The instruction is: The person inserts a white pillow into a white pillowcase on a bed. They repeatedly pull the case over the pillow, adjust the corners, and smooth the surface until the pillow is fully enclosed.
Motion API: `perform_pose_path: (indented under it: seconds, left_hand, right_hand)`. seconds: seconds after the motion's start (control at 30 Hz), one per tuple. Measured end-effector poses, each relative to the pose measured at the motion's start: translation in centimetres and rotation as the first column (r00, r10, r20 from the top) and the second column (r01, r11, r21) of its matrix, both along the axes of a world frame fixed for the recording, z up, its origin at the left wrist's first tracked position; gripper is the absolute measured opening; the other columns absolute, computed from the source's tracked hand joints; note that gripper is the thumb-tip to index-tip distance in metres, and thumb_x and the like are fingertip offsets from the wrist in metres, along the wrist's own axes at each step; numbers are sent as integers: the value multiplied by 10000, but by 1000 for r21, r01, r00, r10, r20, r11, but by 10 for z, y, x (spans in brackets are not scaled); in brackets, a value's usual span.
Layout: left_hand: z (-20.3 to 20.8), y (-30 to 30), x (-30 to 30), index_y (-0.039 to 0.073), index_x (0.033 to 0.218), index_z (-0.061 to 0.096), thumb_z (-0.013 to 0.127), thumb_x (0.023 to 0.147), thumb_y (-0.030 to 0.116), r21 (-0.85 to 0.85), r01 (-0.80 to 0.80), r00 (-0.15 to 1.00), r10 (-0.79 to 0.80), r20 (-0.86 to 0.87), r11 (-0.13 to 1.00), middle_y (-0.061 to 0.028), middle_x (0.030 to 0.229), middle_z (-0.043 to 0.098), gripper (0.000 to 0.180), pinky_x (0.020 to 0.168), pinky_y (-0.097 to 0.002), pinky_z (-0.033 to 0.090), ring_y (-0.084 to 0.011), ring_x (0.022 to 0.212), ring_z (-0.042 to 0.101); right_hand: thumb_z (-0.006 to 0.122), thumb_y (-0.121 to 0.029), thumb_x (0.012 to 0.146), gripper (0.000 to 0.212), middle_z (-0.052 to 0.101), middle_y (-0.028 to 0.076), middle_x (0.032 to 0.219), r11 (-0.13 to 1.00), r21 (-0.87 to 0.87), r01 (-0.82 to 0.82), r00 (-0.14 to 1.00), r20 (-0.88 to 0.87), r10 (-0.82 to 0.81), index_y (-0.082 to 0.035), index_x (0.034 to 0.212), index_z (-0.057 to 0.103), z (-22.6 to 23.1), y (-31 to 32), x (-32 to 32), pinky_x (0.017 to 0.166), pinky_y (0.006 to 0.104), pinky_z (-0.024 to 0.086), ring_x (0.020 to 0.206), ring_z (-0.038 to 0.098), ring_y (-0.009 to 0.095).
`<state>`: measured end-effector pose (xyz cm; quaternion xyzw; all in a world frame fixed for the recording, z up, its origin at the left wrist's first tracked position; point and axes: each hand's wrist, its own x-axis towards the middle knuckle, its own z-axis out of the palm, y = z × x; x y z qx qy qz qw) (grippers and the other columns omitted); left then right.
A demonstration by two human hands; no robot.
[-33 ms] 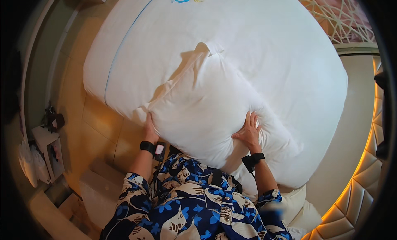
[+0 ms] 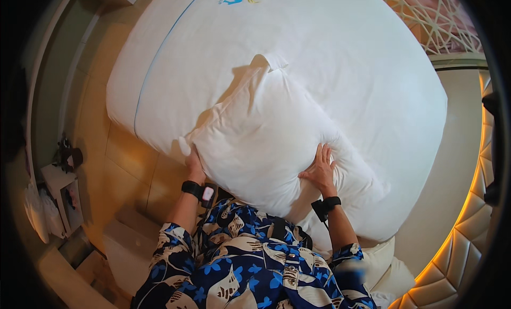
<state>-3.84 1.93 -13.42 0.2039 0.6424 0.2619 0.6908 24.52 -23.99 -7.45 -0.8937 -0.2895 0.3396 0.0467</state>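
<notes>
A plump white pillow [image 2: 266, 133] lies at the bed's near edge in a white pillowcase, which sticks up in a loose fold [image 2: 261, 69] at its far corner. My left hand [image 2: 195, 168] grips the pillow's near left corner, with most of its fingers hidden by the cloth. On the pillow's right part rests my right hand [image 2: 320, 169], open, fingers spread and pressing a dent. Both wrists wear black straps with small devices.
Beneath the pillow is a wide bed [image 2: 372, 80] covered in a white sheet with a blue line. A padded headboard [image 2: 452, 261] with a lit edge curves along the right. More pillows [image 2: 391, 277] sit at lower right. At left stand a small white cabinet [image 2: 61, 192] and a box [image 2: 128, 245].
My left hand has shifted slightly down and its wrist has turned a little; a bit of cloth beside it moved. The right hand stays in place.
</notes>
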Motion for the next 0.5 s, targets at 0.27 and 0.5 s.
perform_pose_path:
  seconds: [0.27, 0.5]
  left_hand:
    - [-46, 5, -63, -54, 1150, 546, 606, 875, 307, -8, -16, 902, 11, -432, 1000, -128, 1065, 608, 458, 800, -350, 475, -221, 939, 582]
    - [25, 72, -28, -37, 1199, 521, 609, 829, 161, 343, 783, 428, -51, -902, 519, -205, 1218, 535, 429, 969, -386, 380, -348, 1134, 488]
  right_hand:
    - [824, -470, 489, 1253, 99, 228, 1505, 983, -42, -180, 983, -32, 179, -41, 1450, 145, 0, -30, -16, 1050, 629, 121, 1397, 71, 388]
    - [824, -462, 505, 1220, 127, 215, 1502, 991, -97, -93, 995, 37, 97, -12, 1432, 172, -14, -6, -32, 1056, 632, 97, 1402, 70, 361]
